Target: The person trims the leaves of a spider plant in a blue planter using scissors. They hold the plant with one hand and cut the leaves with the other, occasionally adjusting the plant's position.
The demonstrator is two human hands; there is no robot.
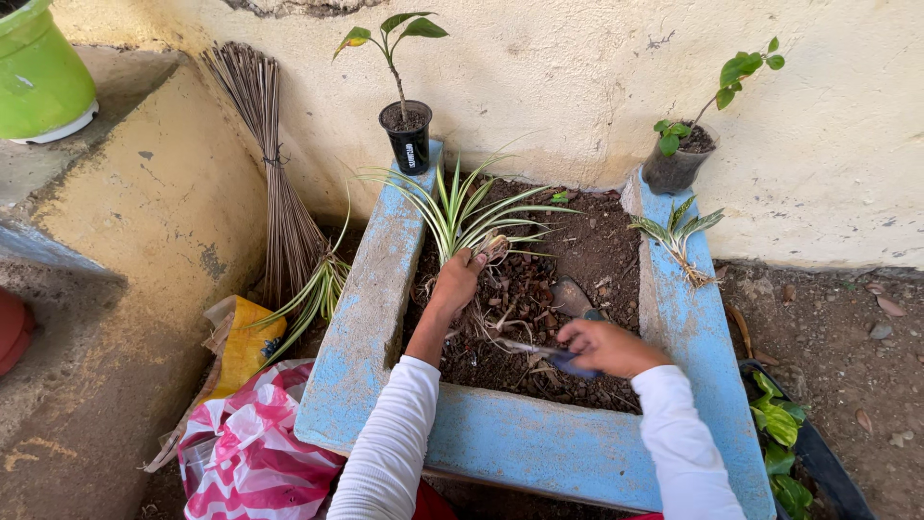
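A blue-painted concrete planter box [366,318] set against a rough cream wall [577,77] is seen half worked: its dark soil [597,250] is loosened and strewn with brown chips, and no plant is yet rooted in it. A striped spider plant [462,212] is held upright over the middle of the bed, its base gripped in the closed left hand [457,279], pale roots trailing down toward the soil. Just to the right and nearer the body, the right hand [606,345] is closed around the blue handle of a small trowel [570,300], whose blade is pressed into the soil beside those roots. By the look of it, the hole is only being opened; setting and covering the roots appear left to do. A second, smaller spider plant [679,236] is laid on the box's right rim, beyond the right hand, unplanted.

Room is tight at the sides: the box walls hem both forearms, while open soil is left ahead of the hands up to the wall. Two potted seedlings are stood on the far corners, a black pot [408,135] beyond the left hand and a grey pot [674,166] beyond the right. A twig broom [269,183] and a pink-and-white bag [245,453] are left outside the box, off the left arm.
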